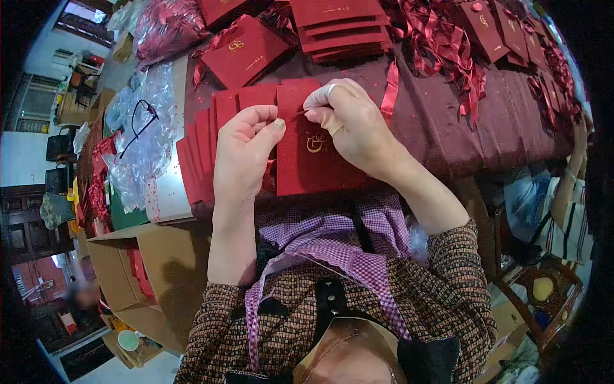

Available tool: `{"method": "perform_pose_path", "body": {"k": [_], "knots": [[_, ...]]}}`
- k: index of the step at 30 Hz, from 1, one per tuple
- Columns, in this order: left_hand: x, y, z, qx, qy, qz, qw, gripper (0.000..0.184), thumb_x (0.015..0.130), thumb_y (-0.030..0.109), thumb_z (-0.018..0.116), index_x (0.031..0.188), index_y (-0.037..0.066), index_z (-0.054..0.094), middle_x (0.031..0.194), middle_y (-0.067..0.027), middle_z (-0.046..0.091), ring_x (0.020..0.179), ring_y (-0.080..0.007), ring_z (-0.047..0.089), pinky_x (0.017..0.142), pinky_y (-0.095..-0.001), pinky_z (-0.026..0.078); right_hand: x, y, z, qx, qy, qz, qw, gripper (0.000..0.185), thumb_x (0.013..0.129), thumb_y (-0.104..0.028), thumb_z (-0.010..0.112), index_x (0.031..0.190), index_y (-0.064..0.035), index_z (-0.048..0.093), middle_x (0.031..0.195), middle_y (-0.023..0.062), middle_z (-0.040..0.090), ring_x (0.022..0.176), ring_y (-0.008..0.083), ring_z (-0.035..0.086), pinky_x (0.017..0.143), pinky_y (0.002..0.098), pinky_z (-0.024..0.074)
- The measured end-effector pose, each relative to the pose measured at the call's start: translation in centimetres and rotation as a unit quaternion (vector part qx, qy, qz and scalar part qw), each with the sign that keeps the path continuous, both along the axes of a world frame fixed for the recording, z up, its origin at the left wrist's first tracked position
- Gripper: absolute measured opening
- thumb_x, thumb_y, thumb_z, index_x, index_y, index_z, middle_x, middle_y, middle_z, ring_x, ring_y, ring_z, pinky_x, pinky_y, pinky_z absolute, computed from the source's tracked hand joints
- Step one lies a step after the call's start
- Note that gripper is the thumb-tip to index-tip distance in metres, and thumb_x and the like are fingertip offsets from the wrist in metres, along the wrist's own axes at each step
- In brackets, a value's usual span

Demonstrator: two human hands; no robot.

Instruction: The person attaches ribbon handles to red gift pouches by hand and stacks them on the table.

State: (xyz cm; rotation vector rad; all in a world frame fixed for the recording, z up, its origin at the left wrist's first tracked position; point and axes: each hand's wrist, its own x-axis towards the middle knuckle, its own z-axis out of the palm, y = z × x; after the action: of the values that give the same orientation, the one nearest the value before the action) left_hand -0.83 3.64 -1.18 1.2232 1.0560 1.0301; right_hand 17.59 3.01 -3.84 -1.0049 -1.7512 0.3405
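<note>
A flat red card (pixel 304 168) with a gold emblem lies at the table's near edge, under my two hands. My left hand (pixel 244 150) is at its left side, thumb and index finger pinched together; whatever they may hold is too small to make out. Over the card's upper right part, my right hand (pixel 350 121) is closed in a pinch too, with pale wrapping on some fingers. What sits between those fingertips is hidden. Beside my left hand, several plain red cards (pixel 203 153) overlap in a fan.
Stacked red cards (pixel 342 29) and another emblem-marked stack (pixel 243 54) lie farther back. Red ribbons (pixel 441 48) spread to the right. Clear plastic (pixel 144 121) with dark glasses (pixel 137 128) lies left. An open cardboard box (pixel 169 272) stands below. Another person's arm (pixel 566 185) reaches in at right.
</note>
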Motion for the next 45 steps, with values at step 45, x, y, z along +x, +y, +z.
{"method": "perform_pose_path", "body": {"k": [45], "knots": [[0.4,-0.3,-1.6,0.007,0.046,-0.013,0.999,0.021,0.087,0.002,0.062,0.106,-0.006,0.060,0.083,-0.0020,0.062,0.074,-0.0049,0.055,0.067,-0.0193,0.045,0.3,0.0,-0.1,-0.189,0.064,0.018,0.980,0.014,0.082,-0.009,0.064,0.086,0.0034,0.061,0.082,0.0210,0.065,0.081,0.0356,0.065,0.070,0.0407,0.0503]]}}
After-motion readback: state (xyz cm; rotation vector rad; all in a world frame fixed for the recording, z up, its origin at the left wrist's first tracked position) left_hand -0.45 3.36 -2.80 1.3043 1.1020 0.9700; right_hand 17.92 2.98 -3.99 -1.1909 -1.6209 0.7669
